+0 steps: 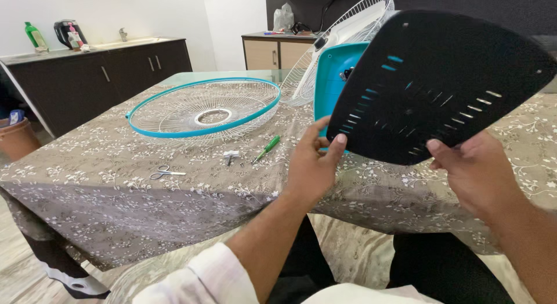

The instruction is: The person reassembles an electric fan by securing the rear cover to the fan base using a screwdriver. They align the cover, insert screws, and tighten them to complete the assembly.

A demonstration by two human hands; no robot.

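I hold a black slotted plastic cover (pixel 441 83) up in front of me, tilted. My left hand (pixel 313 164) grips its lower left edge and my right hand (pixel 473 170) grips its lower right edge. Behind the cover stands a teal fan body (pixel 335 77) with a white wire rear grille (pixel 354 25). On the table to the left lies a round white wire grille with a teal rim (pixel 204 109).
A green-handled screwdriver (pixel 267 147), a small white part (pixel 231 156) and scissors (pixel 166 173) lie on the floral tablecloth (pixel 104 170). A dark counter (pixel 98 66) with bottles and a kettle stands at back left, a cabinet (pixel 272 48) behind the table.
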